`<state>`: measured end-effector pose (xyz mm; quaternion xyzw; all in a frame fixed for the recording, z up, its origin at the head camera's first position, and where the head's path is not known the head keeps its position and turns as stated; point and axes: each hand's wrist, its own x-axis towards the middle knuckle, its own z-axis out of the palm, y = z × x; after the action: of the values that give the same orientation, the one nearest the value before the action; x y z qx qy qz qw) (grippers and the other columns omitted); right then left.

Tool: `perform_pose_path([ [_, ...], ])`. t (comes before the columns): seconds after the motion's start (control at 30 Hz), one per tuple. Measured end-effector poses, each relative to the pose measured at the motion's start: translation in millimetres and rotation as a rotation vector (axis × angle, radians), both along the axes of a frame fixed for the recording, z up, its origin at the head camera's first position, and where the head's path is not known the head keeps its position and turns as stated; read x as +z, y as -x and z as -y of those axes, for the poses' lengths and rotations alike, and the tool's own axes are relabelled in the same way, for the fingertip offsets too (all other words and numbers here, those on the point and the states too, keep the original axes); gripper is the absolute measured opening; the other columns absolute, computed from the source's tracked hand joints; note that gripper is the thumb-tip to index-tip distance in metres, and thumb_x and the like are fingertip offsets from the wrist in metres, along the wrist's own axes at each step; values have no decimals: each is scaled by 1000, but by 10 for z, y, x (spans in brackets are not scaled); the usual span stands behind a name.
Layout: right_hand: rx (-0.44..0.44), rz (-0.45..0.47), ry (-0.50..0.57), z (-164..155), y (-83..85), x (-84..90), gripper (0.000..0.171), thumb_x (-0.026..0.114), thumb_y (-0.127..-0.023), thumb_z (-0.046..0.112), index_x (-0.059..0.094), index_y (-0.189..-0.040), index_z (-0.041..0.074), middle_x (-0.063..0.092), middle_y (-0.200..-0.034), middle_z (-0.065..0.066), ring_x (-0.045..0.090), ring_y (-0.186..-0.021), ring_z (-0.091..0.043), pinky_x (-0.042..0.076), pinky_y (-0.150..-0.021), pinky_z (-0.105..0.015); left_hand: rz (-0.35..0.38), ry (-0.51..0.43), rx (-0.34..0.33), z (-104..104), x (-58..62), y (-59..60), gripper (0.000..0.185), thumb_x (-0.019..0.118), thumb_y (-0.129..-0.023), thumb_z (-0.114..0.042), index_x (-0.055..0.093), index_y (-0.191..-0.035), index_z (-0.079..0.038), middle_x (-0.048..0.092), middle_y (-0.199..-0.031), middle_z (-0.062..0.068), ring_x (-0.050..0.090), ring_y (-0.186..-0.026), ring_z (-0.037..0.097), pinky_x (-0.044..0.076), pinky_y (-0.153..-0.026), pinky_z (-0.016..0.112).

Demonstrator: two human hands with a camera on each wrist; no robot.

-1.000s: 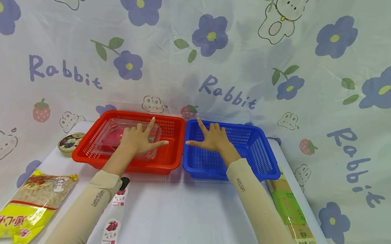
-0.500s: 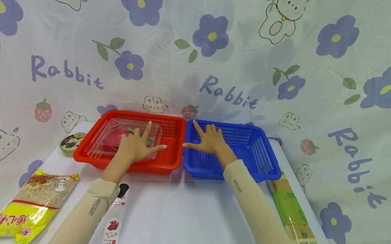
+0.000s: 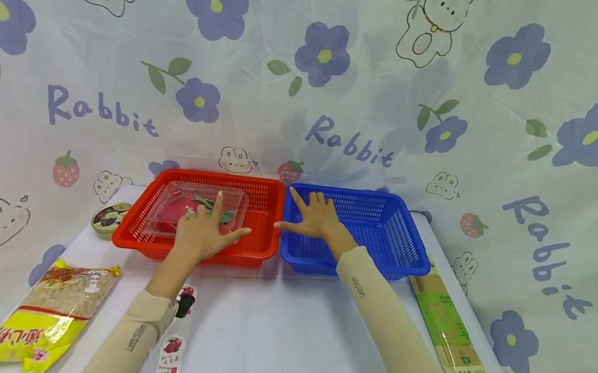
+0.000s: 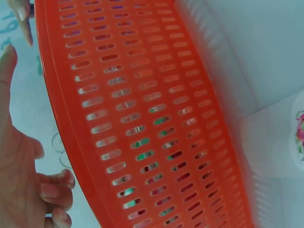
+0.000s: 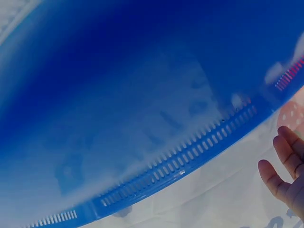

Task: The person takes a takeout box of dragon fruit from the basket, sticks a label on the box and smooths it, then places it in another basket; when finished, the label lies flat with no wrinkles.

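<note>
On the white desk [image 3: 277,325], the left hand [image 3: 201,231] hovers with fingers spread — grip holding nothing — over the red perforated plastic basket [image 3: 257,250] and its clear plastic lidded box [image 3: 170,208]; the right hand [image 3: 316,218], likewise spread, hovers over the adjoining blue perforated plastic basket [image 3: 381,216].

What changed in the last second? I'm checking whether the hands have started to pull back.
Both hands drew back slightly toward the person: the left hand over the red basket, the right hand over the blue basket. Fingers stayed spread, gripping nothing. Baskets and packets did not move.
</note>
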<state>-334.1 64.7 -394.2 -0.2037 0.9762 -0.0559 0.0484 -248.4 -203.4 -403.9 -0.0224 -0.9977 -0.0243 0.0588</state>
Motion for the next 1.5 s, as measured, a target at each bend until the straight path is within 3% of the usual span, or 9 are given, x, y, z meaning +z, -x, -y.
perform_pose_path([
  [0.3,7,10,0,71,-6,-41,106,40,-78,89,0,-160,36,17,-164,-20,14,-150,-45,11,-119,-63,-25,-17,39,30,-47,-158,119,31,-81,-89,5,-159,-3,44,-135,41,55,-109,56,50,-86,62],
  [0.53,23,1,-8,134,-14,-61,105,40,-79,88,0,-160,35,17,-163,-20,15,-150,-45,10,-119,-62,-36,-24,78,39,-96,-231,121,31,-79,-91,6,-159,-3,42,-138,41,59,-90,53,53,-74,56],
  [0.7,34,-13,-14,171,0,-93,104,41,-80,87,0,-160,35,19,-163,-20,17,-150,-45,11,-119,-62,-46,-44,85,32,-127,-293,121,32,-80,-90,9,-158,-2,40,-140,41,60,-87,50,52,-76,56],
  [0.9,51,-28,-25,246,-7,-108,104,40,-80,87,1,-160,34,21,-162,-19,20,-149,-44,13,-119,-63,-89,-63,95,17,-177,-402,120,38,-82,-87,9,-157,2,50,-124,39,58,-90,49,49,-79,56],
  [1.13,83,-21,-68,344,-37,-115,103,37,-81,87,0,-160,32,21,-163,-19,18,-150,-41,12,-119,-62,-85,-61,154,-3,-233,-514,120,42,-83,-84,11,-155,7,51,-99,34,52,-66,39,46,-69,51],
  [1.37,89,-23,-86,421,-56,-127,103,37,-82,87,1,-160,31,20,-163,-17,16,-151,-39,12,-120,-61,-79,-102,238,17,-253,-606,121,39,-83,-84,7,-155,8,49,-114,40,55,-84,49,44,-81,62],
  [1.5,88,-21,-85,474,-67,-137,102,39,-82,86,2,-160,31,21,-163,-16,18,-151,-38,13,-120,-60,-55,-118,287,50,-267,-645,123,34,-83,-86,-1,-155,8,46,-117,41,56,-86,51,41,-87,67],
])
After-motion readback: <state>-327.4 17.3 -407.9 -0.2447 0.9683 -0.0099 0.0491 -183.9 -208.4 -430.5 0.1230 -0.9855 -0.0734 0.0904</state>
